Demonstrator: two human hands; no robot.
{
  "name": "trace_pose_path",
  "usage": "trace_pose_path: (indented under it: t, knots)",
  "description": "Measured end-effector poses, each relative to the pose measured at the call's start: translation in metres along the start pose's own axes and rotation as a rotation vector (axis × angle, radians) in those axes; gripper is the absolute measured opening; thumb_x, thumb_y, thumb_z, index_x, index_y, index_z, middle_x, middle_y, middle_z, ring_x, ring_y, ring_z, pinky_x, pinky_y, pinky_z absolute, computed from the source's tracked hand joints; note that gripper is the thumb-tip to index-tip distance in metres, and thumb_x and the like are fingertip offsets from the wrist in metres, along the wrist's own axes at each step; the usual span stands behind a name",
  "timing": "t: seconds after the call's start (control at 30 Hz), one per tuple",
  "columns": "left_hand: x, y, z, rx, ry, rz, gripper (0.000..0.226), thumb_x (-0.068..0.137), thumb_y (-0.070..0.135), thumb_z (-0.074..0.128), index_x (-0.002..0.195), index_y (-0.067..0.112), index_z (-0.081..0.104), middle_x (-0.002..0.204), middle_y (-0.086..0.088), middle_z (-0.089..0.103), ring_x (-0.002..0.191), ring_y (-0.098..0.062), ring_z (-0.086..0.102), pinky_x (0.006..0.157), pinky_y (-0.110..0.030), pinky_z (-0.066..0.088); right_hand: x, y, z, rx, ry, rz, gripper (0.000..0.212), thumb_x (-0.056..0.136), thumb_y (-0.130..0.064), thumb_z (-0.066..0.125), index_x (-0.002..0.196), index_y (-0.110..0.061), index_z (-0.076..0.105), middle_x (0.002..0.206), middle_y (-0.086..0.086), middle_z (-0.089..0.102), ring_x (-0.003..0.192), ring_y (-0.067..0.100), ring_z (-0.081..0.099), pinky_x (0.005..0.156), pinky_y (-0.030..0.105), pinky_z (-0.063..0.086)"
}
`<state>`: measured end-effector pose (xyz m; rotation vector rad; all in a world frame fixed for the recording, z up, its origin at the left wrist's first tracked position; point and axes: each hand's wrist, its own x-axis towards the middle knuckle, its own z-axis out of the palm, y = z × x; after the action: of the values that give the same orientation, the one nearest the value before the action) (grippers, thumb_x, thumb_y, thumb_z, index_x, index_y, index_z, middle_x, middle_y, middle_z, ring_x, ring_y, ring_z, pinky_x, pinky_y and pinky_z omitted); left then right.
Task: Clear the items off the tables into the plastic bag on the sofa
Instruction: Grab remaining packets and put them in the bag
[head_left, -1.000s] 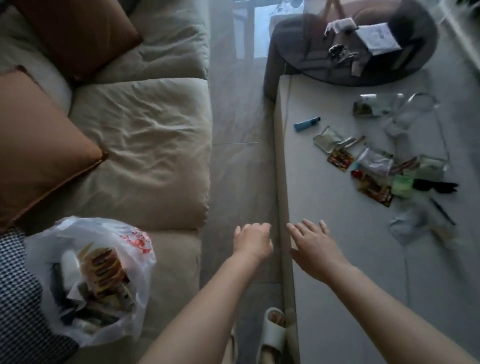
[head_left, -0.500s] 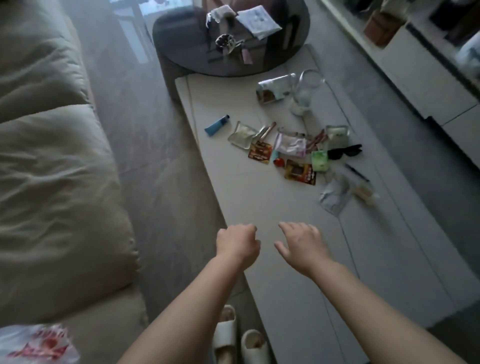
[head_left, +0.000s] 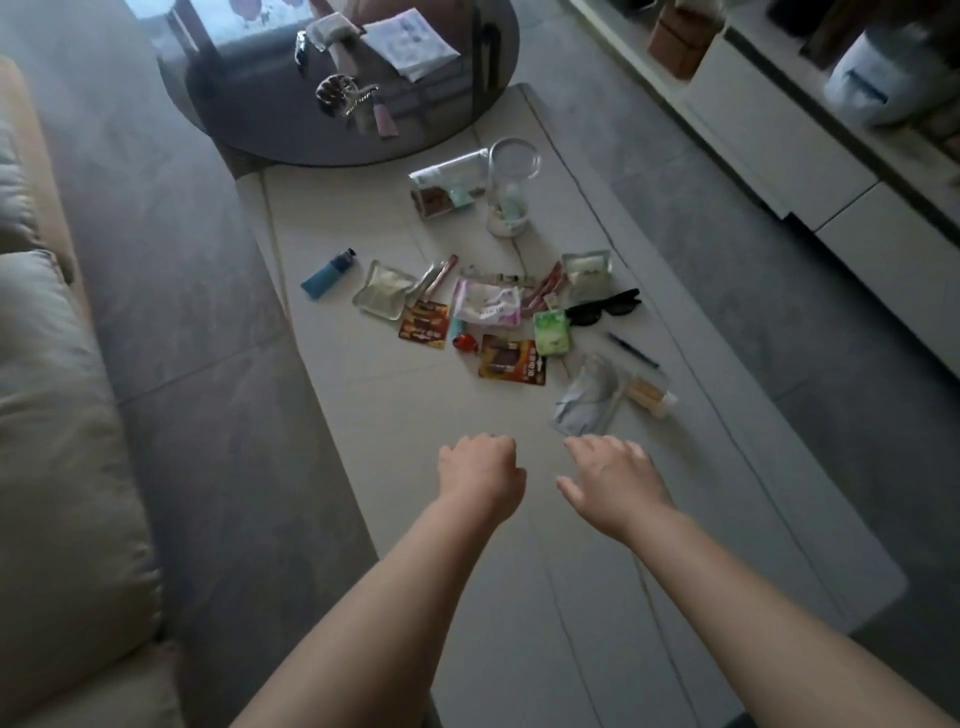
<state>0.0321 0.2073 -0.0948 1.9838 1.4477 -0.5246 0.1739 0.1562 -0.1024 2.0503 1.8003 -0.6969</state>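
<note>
Left hand (head_left: 480, 470) fingers curled, empty | right hand (head_left: 613, 480) fingers loosely spread | grey pouch (head_left: 584, 397) just beyond right fingertips

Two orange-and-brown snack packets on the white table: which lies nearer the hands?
The orange packet beside the green pouch; the other orange packet lies farther back, by the silver pouch.

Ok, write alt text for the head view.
Two bare hands, left hand curled, right hand loosely open, reach empty over a long pale table toward scattered snack packets, a blue tube and black sunglasses.
</note>
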Motion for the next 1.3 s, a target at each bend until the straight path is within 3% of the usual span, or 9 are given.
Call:
trace_pose_path:
  t: [0.27, 0.47, 0.57, 0.77, 0.93, 1.03, 1.2, 1.3]
  knots:
    - [0.048, 0.099, 0.021, -0.071, 0.021, -0.105, 0.038, 0.093, 0.037, 0.046, 0.126, 0.021, 0.054, 0.126, -0.007, 0.056, 0.12, -0.029, 0.05, 0.096, -0.039, 0.04, 0.03, 0.101, -0.005, -0.049, -0.003, -0.092, 0.044, 0.091, -0.043, 0.046, 0.128, -0.018, 0.044, 0.131, 0.004, 0.05, 0.125, 0.027, 0.043, 0.104, 0.039, 0.03]
    - [0.1, 0.136, 0.039, -0.085, 0.019, -0.116, 0.04, 0.092, 0.037, 0.046, 0.128, 0.023, 0.053, 0.132, -0.004, 0.052, 0.122, -0.028, 0.048, 0.097, -0.04, 0.041, 0.068, 0.158, 0.011, -0.031, -0.04, -0.014, 0.044, 0.092, -0.042, 0.046, 0.127, -0.017, 0.042, 0.134, 0.006, 0.045, 0.129, 0.027, 0.038, 0.105, 0.041, 0.031]
    - [0.135, 0.135, 0.052, -0.091, 0.022, -0.116, 0.04, 0.092, 0.035, 0.048, 0.131, 0.023, 0.05, 0.131, -0.004, 0.05, 0.122, -0.026, 0.047, 0.098, -0.041, 0.042, 0.094, 0.17, 0.025, 0.02, -0.02, 0.046, 0.047, 0.092, -0.041, 0.048, 0.13, -0.017, 0.038, 0.142, 0.008, 0.036, 0.132, 0.028, 0.034, 0.103, 0.04, 0.033]
    - [0.2, 0.114, 0.084, -0.022, 0.053, -0.125, 0.044, 0.092, 0.037, 0.052, 0.132, 0.022, 0.041, 0.133, -0.005, 0.042, 0.125, -0.026, 0.041, 0.095, -0.04, 0.042, 0.156, 0.175, 0.065, 0.104, -0.003, 0.173, 0.065, 0.095, -0.033, 0.047, 0.149, -0.022, 0.011, 0.158, 0.008, 0.006, 0.144, 0.028, 0.014, 0.109, 0.042, 0.029]
    - [0.229, 0.105, 0.104, -0.014, 0.133, -0.165, 0.071, 0.086, 0.046, 0.06, 0.142, 0.02, 0.026, 0.136, -0.007, 0.035, 0.125, -0.027, 0.036, 0.095, -0.039, 0.042, 0.176, 0.169, 0.096, 0.03, 0.088, 0.222, 0.058, 0.098, -0.019, 0.039, 0.148, -0.027, 0.013, 0.146, 0.009, 0.034, 0.133, 0.027, 0.033, 0.099, 0.037, 0.037]
    - [0.236, 0.106, 0.111, -0.061, 0.151, -0.228, 0.079, 0.083, 0.043, 0.066, 0.144, 0.018, 0.021, 0.134, -0.009, 0.039, 0.124, -0.027, 0.04, 0.098, -0.038, 0.038, 0.174, 0.165, 0.102, 0.049, 0.102, 0.239, 0.062, 0.097, -0.017, 0.039, 0.149, -0.028, 0.008, 0.14, 0.011, 0.033, 0.127, 0.028, 0.036, 0.095, 0.035, 0.04]
    - [0.232, 0.101, 0.111, -0.196, 0.126, -0.335, 0.058, 0.083, 0.04, 0.067, 0.127, 0.014, 0.04, 0.129, -0.01, 0.047, 0.122, -0.028, 0.046, 0.098, -0.038, 0.041, 0.165, 0.164, 0.093, 0.001, 0.094, 0.238, 0.069, 0.09, -0.028, 0.053, 0.147, -0.021, 0.014, 0.136, 0.007, 0.039, 0.124, 0.026, 0.041, 0.095, 0.035, 0.039]
    - [0.22, 0.097, 0.108, -0.368, 0.093, -0.347, 0.036, 0.089, 0.029, 0.061, 0.119, 0.014, 0.047, 0.122, -0.01, 0.052, 0.113, -0.03, 0.055, 0.091, -0.042, 0.05, 0.153, 0.161, 0.079, -0.008, 0.12, 0.199, 0.053, 0.086, -0.035, 0.054, 0.13, -0.017, 0.032, 0.129, 0.004, 0.051, 0.119, 0.025, 0.049, 0.091, 0.034, 0.038]
